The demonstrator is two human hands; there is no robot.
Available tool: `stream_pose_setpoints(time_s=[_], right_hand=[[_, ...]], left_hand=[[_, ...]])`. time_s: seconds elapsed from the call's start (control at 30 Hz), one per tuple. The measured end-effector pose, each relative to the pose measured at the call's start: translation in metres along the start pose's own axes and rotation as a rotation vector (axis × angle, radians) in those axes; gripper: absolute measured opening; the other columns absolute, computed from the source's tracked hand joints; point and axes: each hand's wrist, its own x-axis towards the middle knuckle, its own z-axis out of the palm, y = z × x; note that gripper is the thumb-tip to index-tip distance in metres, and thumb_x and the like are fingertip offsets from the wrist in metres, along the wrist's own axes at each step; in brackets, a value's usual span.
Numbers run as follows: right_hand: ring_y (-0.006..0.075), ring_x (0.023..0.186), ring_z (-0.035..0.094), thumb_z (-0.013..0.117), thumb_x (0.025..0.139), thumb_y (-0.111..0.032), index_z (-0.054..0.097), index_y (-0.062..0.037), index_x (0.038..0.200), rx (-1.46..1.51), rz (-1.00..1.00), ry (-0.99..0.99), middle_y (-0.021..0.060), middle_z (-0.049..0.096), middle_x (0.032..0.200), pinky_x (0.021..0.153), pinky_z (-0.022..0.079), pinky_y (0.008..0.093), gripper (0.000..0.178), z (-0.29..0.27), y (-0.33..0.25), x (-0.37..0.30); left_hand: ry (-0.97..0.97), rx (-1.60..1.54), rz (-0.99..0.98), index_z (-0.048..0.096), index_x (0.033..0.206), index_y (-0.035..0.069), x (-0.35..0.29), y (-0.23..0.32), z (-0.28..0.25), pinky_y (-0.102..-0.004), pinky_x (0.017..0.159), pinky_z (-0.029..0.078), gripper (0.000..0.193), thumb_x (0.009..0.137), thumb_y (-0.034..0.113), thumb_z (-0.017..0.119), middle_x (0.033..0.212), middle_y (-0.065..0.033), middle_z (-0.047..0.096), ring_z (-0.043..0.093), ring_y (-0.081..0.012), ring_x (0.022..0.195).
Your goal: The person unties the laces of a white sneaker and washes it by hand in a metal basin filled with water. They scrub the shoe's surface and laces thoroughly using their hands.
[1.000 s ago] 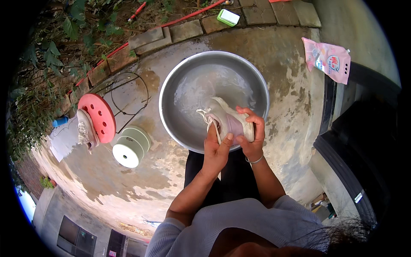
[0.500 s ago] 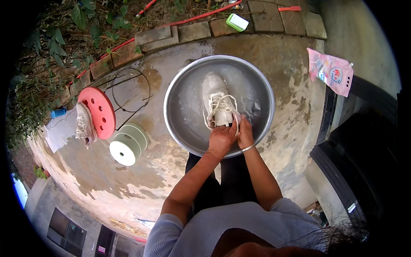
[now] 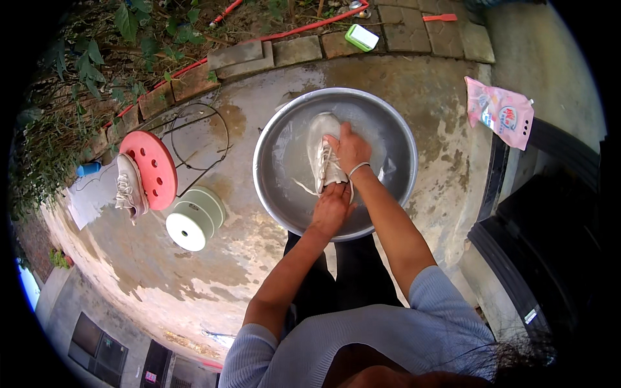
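Note:
A pale, wet sneaker (image 3: 321,132) with light laces lies in a wide metal basin (image 3: 279,200) holding a little cloudy water, its toe pointing away from me. My left hand (image 3: 330,211) is at the heel end, with bent fingers hooked into the shoe's opening. Farther forward, my right hand (image 3: 351,152) is closed over the right side of the sneaker, its thumb on the laces. One lace end trails to the left of the shoe. My right fingertips are partly hidden.
At left, a second sneaker (image 3: 129,184) rests against a red round stool seat (image 3: 150,161) with black metal legs. A pale green drum-shaped container (image 3: 202,210) stands near it. A pink bag (image 3: 498,113) lies at right, and a green-and-white box (image 3: 361,37) beyond the basin.
My right hand has moved from the shoe's opening forward onto its laced side. The laces, loosely bunched over the tongue before, now lie flatter, and one end hangs left.

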Motion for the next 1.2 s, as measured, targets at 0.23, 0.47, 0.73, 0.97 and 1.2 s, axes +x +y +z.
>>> stream_pose_setpoints(time_s=[0.23,0.47,0.73,0.97,1.2], right_hand=[[0.0406,0.069,0.062,0.055,0.088,-0.028,0.053,-0.0022,0.082,0.173,-0.029,0.215,0.0201,0.062,0.069,0.061,0.048,0.0495,0.027,0.019,0.019,-0.011],[0.0365,0.081,0.062,0.059,0.082,-0.015,0.056,-0.006,0.1,0.328,0.088,-0.046,0.0197,0.062,0.082,0.072,0.049,0.0426,0.02,0.008,0.054,-0.038],[0.0316,0.083,0.062,0.065,0.08,-0.026,0.057,-0.0094,0.107,0.22,-0.429,0.282,0.0137,0.061,0.1,0.071,0.05,0.0402,0.033,-0.012,0.045,0.016],[0.0364,0.075,0.061,0.061,0.084,-0.043,0.059,-0.0067,0.083,0.015,-0.276,0.257,0.0148,0.062,0.08,0.061,0.049,0.0443,0.037,-0.003,0.047,0.026],[0.0344,0.082,0.061,0.062,0.084,-0.027,0.061,-0.0061,0.1,0.333,-0.286,0.174,0.0171,0.064,0.094,0.07,0.049,0.041,0.027,-0.011,0.05,0.011]], left_hand=[[0.227,-0.675,-0.649,0.058,0.105,-0.006,-0.002,0.016,-0.01,-0.03,0.078,0.045,0.034,0.087,0.023,0.064,0.091,-0.0131,0.061,0.059,-0.0281,0.086],[0.531,-1.603,-1.138,0.058,0.108,0.0,0.007,-0.004,-0.005,-0.0266,0.076,0.048,0.026,0.093,0.022,0.058,0.096,-0.0065,0.063,0.059,-0.0125,0.083],[0.623,-1.83,-0.874,0.057,0.11,0.007,0.021,-0.003,0.003,-0.0303,0.077,0.051,0.022,0.089,0.008,0.061,0.105,-0.0058,0.064,0.062,-0.0174,0.094],[0.475,-2.081,-1.035,0.053,0.12,0.005,0.033,-0.032,-0.004,-0.0386,0.089,0.048,0.035,0.092,0.024,0.059,0.113,-0.0096,0.061,0.058,-0.0236,0.104],[0.56,-1.842,-0.886,0.056,0.117,0.004,0.039,-0.024,0.011,-0.0417,0.09,0.047,0.036,0.088,0.026,0.063,0.112,-0.0105,0.062,0.059,-0.0255,0.104]])
